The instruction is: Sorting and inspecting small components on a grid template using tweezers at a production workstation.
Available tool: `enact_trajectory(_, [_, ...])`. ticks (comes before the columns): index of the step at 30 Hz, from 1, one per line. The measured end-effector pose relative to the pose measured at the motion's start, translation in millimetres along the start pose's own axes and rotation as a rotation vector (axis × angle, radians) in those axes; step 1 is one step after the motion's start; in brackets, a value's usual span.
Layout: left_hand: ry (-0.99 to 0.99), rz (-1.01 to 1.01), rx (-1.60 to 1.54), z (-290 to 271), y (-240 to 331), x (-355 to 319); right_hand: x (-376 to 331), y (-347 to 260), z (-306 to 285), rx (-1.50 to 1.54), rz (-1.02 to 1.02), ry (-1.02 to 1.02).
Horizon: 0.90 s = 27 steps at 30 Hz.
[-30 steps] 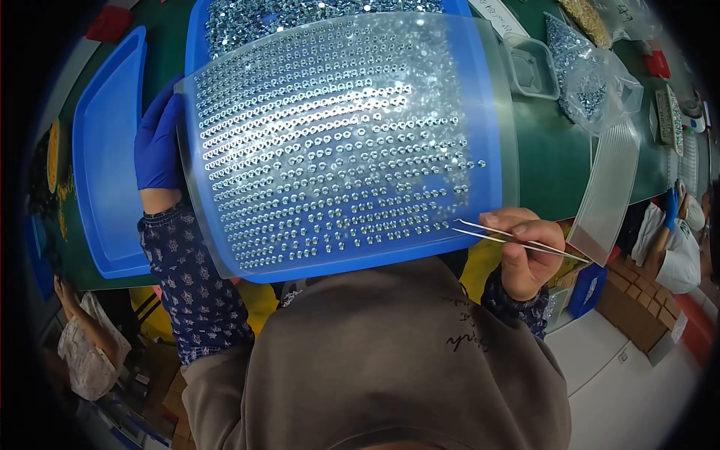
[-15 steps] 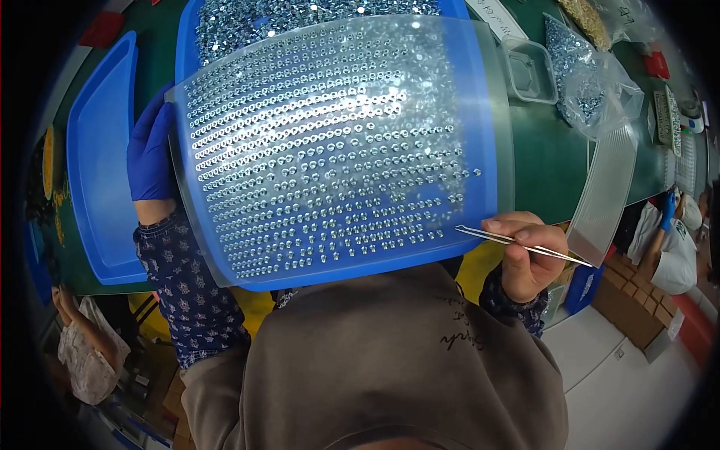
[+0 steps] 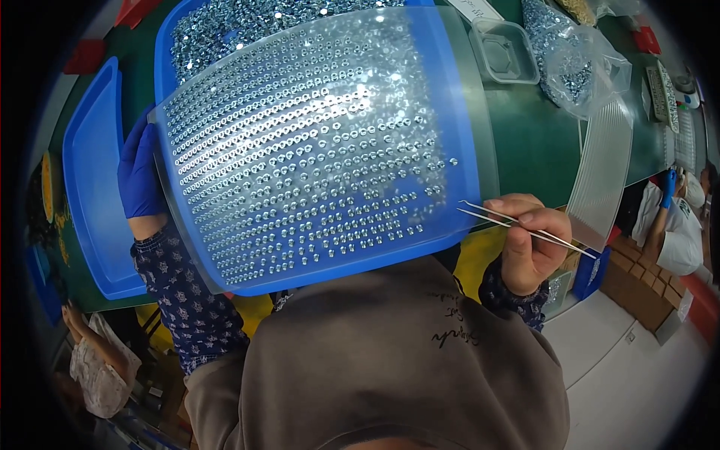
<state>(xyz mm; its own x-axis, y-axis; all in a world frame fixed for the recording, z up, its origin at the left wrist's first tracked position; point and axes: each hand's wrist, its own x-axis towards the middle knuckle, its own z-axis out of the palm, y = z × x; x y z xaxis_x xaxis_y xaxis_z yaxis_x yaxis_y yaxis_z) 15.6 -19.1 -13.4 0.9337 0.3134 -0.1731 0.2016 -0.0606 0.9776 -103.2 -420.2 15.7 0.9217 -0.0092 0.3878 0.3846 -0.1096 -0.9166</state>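
A clear flat plate (image 3: 444, 90) lies tilted over a blue tray (image 3: 162, 56), its surface set with many rows of small shiny metal ring-like parts (image 3: 322, 157). Along the plate's left edge, my left hand (image 3: 140, 171) in a blue glove is closed on the rim, its thumb hidden from view. My bare right hand (image 3: 534, 238) pinches a pair of metal tweezers (image 3: 480, 216) near the plate's lower right corner. The tweezer tips stand slightly apart, with nothing visible between them. More loose metal parts (image 3: 217, 34) are heaped at the tray's far end.
An empty-looking blue tray (image 3: 94, 187) lies at left. To the right are a clear plastic tub (image 3: 506, 51), a bag of metal parts (image 3: 574, 71) and a ribbed clear sheet (image 3: 600, 176) on the green table (image 3: 544, 135). Other people (image 3: 675, 232) work at both sides.
The view has shifted, so the plate, tray and table things sit further left. The lower right edge of plate and tray appears higher. The tweezer tips have risen and spread a little.
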Motion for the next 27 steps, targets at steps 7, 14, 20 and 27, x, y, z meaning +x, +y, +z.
enact_trajectory(7, [0.036, 0.045, 0.085, 3, 1, -1, -3, -9, 6, 0.131, 0.099, 0.028])
enact_trajectory(14, [0.06, 0.028, 0.07, -3, -4, 2, -1, -10, 24, 0.123, 0.009, -0.027])
enact_trajectory(20, [0.033, 0.034, 0.023, -6, -5, 6, -2, -10, 32, 0.137, -0.012, -0.051])
enact_trajectory(27, [0.007, 0.151, 0.098, -6, -6, 4, -8, -13, 43, 0.15, -0.024, -0.036])
